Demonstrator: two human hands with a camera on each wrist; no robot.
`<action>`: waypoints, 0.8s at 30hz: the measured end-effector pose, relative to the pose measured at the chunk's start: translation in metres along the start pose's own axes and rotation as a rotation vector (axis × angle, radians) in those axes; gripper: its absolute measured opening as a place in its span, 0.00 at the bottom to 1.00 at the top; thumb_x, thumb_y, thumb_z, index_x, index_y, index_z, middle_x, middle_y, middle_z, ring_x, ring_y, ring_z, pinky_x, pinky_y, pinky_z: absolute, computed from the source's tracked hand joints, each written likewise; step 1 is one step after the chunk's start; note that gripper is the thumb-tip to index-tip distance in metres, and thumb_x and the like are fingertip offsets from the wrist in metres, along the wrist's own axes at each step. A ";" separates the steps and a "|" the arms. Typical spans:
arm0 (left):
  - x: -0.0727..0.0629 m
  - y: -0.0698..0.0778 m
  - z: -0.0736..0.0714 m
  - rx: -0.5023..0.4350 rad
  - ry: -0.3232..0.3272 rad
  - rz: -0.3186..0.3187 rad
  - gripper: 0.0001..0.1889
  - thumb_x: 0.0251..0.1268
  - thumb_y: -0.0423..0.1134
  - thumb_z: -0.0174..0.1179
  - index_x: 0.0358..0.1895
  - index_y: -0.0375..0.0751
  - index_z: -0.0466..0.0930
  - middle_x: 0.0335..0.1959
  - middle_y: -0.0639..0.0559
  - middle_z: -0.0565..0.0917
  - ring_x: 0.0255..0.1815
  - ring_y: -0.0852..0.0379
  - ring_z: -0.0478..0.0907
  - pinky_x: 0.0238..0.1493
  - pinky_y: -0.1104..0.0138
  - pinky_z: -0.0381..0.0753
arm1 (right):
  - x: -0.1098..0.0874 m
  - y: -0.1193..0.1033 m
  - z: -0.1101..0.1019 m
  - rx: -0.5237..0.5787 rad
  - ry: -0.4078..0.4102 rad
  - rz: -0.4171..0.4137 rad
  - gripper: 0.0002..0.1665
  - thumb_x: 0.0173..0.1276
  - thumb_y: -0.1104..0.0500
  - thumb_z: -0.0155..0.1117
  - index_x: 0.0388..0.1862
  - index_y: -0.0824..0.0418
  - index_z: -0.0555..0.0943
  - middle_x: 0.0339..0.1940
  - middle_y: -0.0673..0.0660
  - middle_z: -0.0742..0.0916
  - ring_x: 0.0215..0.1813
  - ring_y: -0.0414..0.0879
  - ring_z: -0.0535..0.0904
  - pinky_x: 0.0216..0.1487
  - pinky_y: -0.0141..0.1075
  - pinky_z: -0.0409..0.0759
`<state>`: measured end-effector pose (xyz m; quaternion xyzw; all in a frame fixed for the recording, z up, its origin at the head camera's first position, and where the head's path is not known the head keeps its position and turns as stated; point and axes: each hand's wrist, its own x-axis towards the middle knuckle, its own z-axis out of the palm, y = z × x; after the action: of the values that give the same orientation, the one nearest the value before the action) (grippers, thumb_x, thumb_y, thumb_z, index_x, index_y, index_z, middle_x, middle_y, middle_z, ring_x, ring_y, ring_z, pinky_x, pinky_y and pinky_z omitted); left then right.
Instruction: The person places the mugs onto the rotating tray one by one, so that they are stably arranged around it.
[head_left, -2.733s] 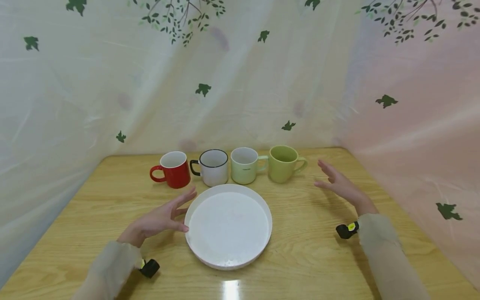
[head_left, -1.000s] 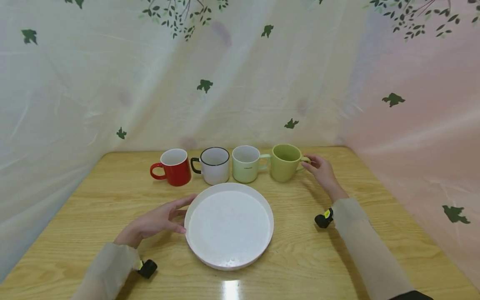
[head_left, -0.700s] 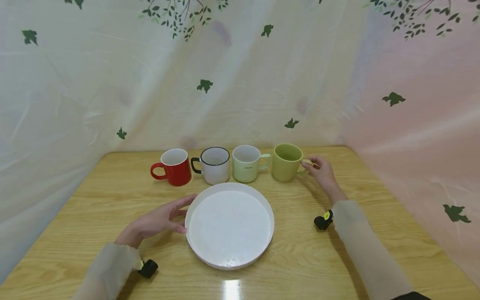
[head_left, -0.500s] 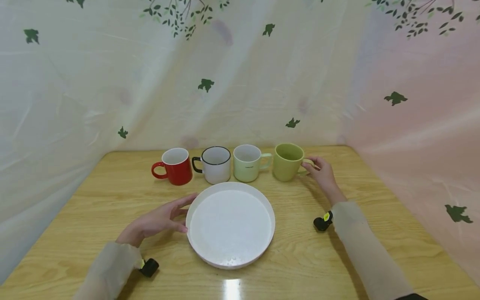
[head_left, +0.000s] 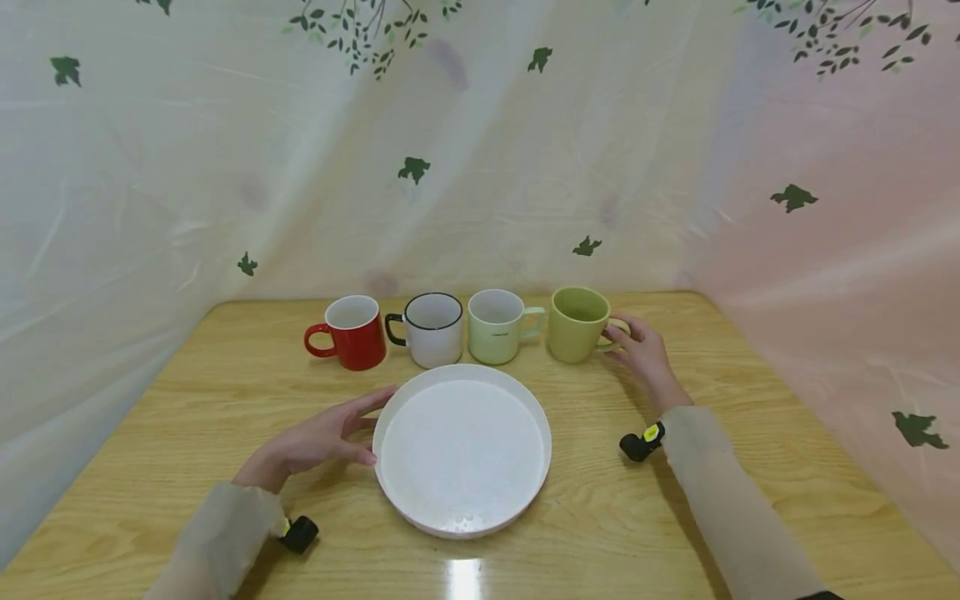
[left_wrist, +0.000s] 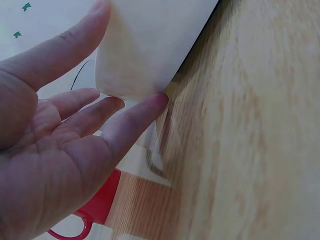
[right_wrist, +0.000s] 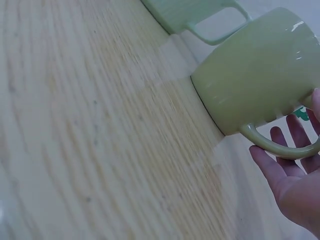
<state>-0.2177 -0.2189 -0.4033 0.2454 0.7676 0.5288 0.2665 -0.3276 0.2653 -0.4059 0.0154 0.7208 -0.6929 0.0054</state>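
Note:
My right hand (head_left: 643,354) holds the handle of a yellow-green mug (head_left: 573,333) at the right end of a row. In the right wrist view, thumb and fingers are around the mug's handle (right_wrist: 275,146), and its base sits close to the wood. Spread wide at the left side of a round white tray (head_left: 461,454), my left hand (head_left: 318,437) has its thumb and fingertips at the rim. The left wrist view shows these fingers nearly straight against the tray's side wall (left_wrist: 145,45).
Left of the yellow-green mug stand a pale green mug (head_left: 493,329), a white mug with black rim (head_left: 435,337) and a red mug (head_left: 360,342). All are on a wooden table (head_left: 615,517), behind the tray. A leaf-printed curtain (head_left: 480,208) hangs behind.
My right hand has come left from beside the row and taken the yellow-green mug's handle. That mug has shifted slightly right, away from the pale green one. The left index finger has lowered to the tray.

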 end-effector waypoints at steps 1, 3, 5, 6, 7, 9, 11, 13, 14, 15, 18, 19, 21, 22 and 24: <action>0.000 0.000 0.000 0.001 0.000 -0.002 0.51 0.57 0.34 0.67 0.78 0.39 0.41 0.80 0.37 0.44 0.77 0.29 0.47 0.68 0.48 0.70 | 0.000 0.000 0.001 0.019 -0.006 0.009 0.15 0.70 0.50 0.59 0.54 0.48 0.75 0.46 0.36 0.81 0.55 0.35 0.76 0.57 0.33 0.81; -0.001 0.000 0.000 0.003 0.001 -0.003 0.51 0.57 0.34 0.67 0.78 0.39 0.41 0.80 0.37 0.44 0.77 0.29 0.47 0.68 0.47 0.70 | -0.001 -0.001 0.002 0.066 -0.012 0.024 0.15 0.70 0.50 0.59 0.54 0.47 0.76 0.47 0.37 0.81 0.56 0.35 0.76 0.61 0.35 0.80; -0.001 0.000 0.000 0.007 0.004 -0.006 0.51 0.57 0.35 0.67 0.78 0.39 0.42 0.80 0.37 0.44 0.77 0.29 0.47 0.68 0.47 0.69 | -0.001 -0.001 0.003 0.089 -0.010 0.031 0.14 0.70 0.51 0.59 0.53 0.47 0.75 0.48 0.37 0.80 0.54 0.34 0.77 0.63 0.37 0.79; -0.002 0.000 0.000 0.008 0.006 -0.008 0.51 0.57 0.35 0.67 0.78 0.39 0.42 0.80 0.37 0.44 0.77 0.29 0.47 0.68 0.47 0.69 | -0.001 -0.001 0.003 0.102 -0.010 0.031 0.14 0.70 0.51 0.59 0.53 0.48 0.75 0.48 0.38 0.80 0.53 0.33 0.78 0.63 0.38 0.79; -0.002 -0.001 -0.001 0.008 0.007 -0.009 0.50 0.57 0.35 0.67 0.78 0.40 0.42 0.80 0.37 0.44 0.77 0.29 0.47 0.68 0.47 0.69 | -0.001 -0.001 0.003 0.104 -0.011 0.030 0.14 0.70 0.51 0.59 0.53 0.48 0.76 0.48 0.38 0.80 0.53 0.33 0.78 0.62 0.37 0.79; -0.002 -0.001 -0.001 0.010 0.008 -0.010 0.50 0.58 0.35 0.67 0.78 0.40 0.42 0.80 0.37 0.44 0.77 0.29 0.47 0.69 0.46 0.69 | -0.001 0.000 0.003 0.118 -0.008 0.029 0.14 0.69 0.52 0.59 0.53 0.49 0.76 0.47 0.38 0.81 0.52 0.33 0.79 0.60 0.36 0.80; -0.003 -0.001 -0.001 0.012 0.008 -0.009 0.50 0.58 0.35 0.67 0.78 0.40 0.42 0.80 0.37 0.44 0.77 0.29 0.47 0.69 0.46 0.68 | -0.002 0.000 0.004 0.133 -0.002 0.026 0.12 0.69 0.52 0.60 0.50 0.48 0.78 0.46 0.38 0.82 0.52 0.35 0.79 0.56 0.33 0.82; -0.003 -0.001 -0.001 0.016 0.009 -0.009 0.50 0.58 0.35 0.67 0.78 0.41 0.42 0.80 0.38 0.44 0.77 0.29 0.47 0.70 0.44 0.66 | -0.003 0.000 0.006 0.155 0.004 0.017 0.09 0.68 0.53 0.62 0.47 0.47 0.80 0.43 0.39 0.84 0.53 0.38 0.80 0.52 0.31 0.83; -0.002 -0.001 -0.001 0.017 0.009 -0.010 0.50 0.58 0.35 0.67 0.78 0.41 0.42 0.80 0.38 0.44 0.77 0.29 0.48 0.70 0.44 0.65 | -0.004 0.000 0.007 0.173 0.010 0.014 0.08 0.68 0.54 0.62 0.45 0.47 0.81 0.42 0.39 0.85 0.53 0.38 0.81 0.50 0.30 0.83; -0.002 -0.001 -0.001 0.018 0.009 -0.011 0.50 0.58 0.35 0.67 0.78 0.41 0.42 0.80 0.38 0.44 0.77 0.29 0.48 0.70 0.43 0.64 | -0.005 0.001 0.007 0.189 0.015 0.009 0.07 0.67 0.54 0.63 0.43 0.47 0.82 0.40 0.39 0.86 0.52 0.38 0.82 0.48 0.29 0.84; -0.001 -0.002 -0.001 0.022 0.009 -0.013 0.50 0.58 0.36 0.67 0.78 0.42 0.41 0.80 0.38 0.44 0.77 0.29 0.48 0.71 0.42 0.61 | -0.007 0.001 0.010 0.243 0.038 -0.003 0.05 0.66 0.57 0.64 0.39 0.47 0.85 0.37 0.39 0.88 0.47 0.36 0.85 0.44 0.29 0.85; -0.001 -0.002 -0.001 0.020 0.008 -0.015 0.50 0.58 0.36 0.67 0.78 0.43 0.41 0.80 0.38 0.44 0.77 0.29 0.48 0.71 0.42 0.62 | -0.008 0.001 0.011 0.267 0.046 -0.007 0.06 0.66 0.58 0.64 0.39 0.48 0.85 0.36 0.40 0.88 0.45 0.36 0.85 0.43 0.29 0.85; 0.000 -0.002 -0.001 0.019 0.007 -0.017 0.51 0.58 0.36 0.67 0.79 0.43 0.41 0.80 0.39 0.44 0.77 0.29 0.48 0.71 0.41 0.61 | -0.010 0.001 0.013 0.300 0.064 -0.011 0.07 0.66 0.59 0.64 0.40 0.49 0.86 0.35 0.41 0.89 0.42 0.34 0.86 0.42 0.29 0.86; 0.000 -0.002 -0.001 0.019 0.008 -0.018 0.51 0.58 0.36 0.67 0.79 0.43 0.41 0.80 0.39 0.44 0.77 0.30 0.48 0.71 0.41 0.60 | -0.011 0.002 0.014 0.314 0.072 -0.011 0.07 0.66 0.60 0.64 0.40 0.50 0.86 0.35 0.42 0.89 0.41 0.35 0.87 0.42 0.30 0.86; 0.000 -0.002 -0.001 0.020 0.007 -0.019 0.51 0.58 0.36 0.67 0.79 0.43 0.41 0.80 0.39 0.44 0.77 0.30 0.47 0.72 0.40 0.59 | -0.013 0.002 0.015 0.336 0.086 -0.010 0.08 0.67 0.60 0.64 0.41 0.51 0.86 0.35 0.42 0.89 0.42 0.35 0.87 0.43 0.30 0.86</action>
<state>-0.2182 -0.2199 -0.4046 0.2390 0.7758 0.5195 0.2666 -0.3151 0.2501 -0.4083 0.0420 0.5945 -0.8024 -0.0317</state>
